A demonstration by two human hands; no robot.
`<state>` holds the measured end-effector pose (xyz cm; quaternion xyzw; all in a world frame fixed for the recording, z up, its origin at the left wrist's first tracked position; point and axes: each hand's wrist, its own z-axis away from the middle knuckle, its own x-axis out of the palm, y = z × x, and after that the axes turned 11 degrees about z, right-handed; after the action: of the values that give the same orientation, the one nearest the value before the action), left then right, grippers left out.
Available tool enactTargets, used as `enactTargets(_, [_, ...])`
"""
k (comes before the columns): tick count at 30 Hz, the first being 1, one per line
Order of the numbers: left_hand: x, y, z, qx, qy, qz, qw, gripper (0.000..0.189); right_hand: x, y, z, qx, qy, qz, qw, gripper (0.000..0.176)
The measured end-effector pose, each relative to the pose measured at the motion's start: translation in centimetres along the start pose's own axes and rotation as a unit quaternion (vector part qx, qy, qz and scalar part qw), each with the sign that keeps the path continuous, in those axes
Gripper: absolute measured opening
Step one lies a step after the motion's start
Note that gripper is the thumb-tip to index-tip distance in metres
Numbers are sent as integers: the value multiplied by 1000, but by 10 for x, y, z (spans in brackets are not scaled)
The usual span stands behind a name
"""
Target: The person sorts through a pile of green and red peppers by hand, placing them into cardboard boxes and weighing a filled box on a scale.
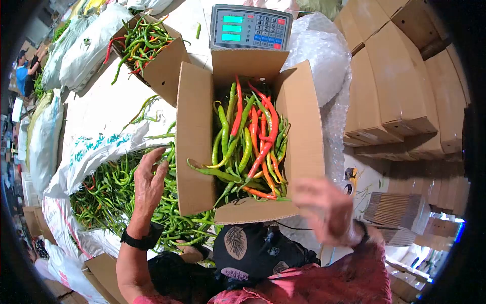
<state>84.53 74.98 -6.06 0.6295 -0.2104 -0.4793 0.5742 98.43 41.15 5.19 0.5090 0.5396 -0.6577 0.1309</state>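
Note:
An open cardboard box [195, 137] holds long red, green and orange peppers [243, 137]. Directly behind it is a scale display [250, 28] with lit green readouts. My left hand [150, 175], with a black band at the wrist, is raised left of the box over a heap of green peppers [114, 197]; its fingers are apart and nothing is in them. Near the box's front right corner, my right hand [324, 207] is smeared by motion, so its fingers and anything in them cannot be made out.
A second box [164, 71] of mixed peppers sits at the back left. White sacks [93, 48] line the left side. Closed cartons [400, 86] are stacked at the right, beyond bubble wrap [316, 55]. Flattened cardboard [392, 210] lies front right. Another person [23, 76] is at the far left.

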Motion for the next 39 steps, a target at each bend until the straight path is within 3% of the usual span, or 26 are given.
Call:
enactTargets(1, [-1, -6, 1, 6, 4, -6, 1000, 37, 5, -11, 8, 10, -60, -28, 998, 26])
enactTargets(4, [-6, -29, 11, -10, 6, -13, 1000, 34, 53, -33, 30, -92, 51, -211, 972, 28])
enactTargets(7, [-16, -50, 21, -38, 7, -11, 999, 34, 68, -38, 33, -138, 22, -231, 963, 32])
enactTargets(23, [-10, -95, 36, -82, -81, 37, 993, 34, 84, -50, 34, -115, -2, -288, 951, 27])
enactTargets(27, [-33, -99, 45, -63, -146, -66, 985, 35, 64, -54, 22, -103, -83, -295, 946, 24])
enactTargets(28, [-49, -122, 51, -24, -191, -136, 972, 35, 58, -55, 20, -18, -201, -321, 925, 18])
enactTargets(29, [-63, -130, 62, 19, -190, -156, 969, 30, 52, -62, 20, 43, -213, -361, 907, 16])
enactTargets(30, [-78, -126, 75, -40, -188, -154, 969, 25, 48, -65, 18, 105, -229, -392, 885, 14])
enactTargets(31, [-91, -137, 92, -16, -144, -154, 977, 21, 51, -62, 12, 87, -212, -462, 857, 12])
enactTargets(33, [-123, -161, 132, -93, -107, -156, 978, 23, 54, -77, 1, 70, -216, -536, 813, 11])
enactTargets(34, [-143, -209, 157, -44, -134, -185, 972, 29, 50, -90, -5, 116, -231, -501, 826, 11])
enactTargets(36, [-159, -208, 204, -210, -28, -98, 972, 35, 57, -110, -10, 159, -258, -457, 836, 11])
enactTargets(38, [-173, -240, 247, -265, 20, -53, 962, 36, 76, -133, -12, 117, -228, -552, 793, 14])
enactTargets(39, [-179, -248, 261, -306, 21, -78, 949, 36, 88, -155, -18, 136, -194, -532, 813, 32])
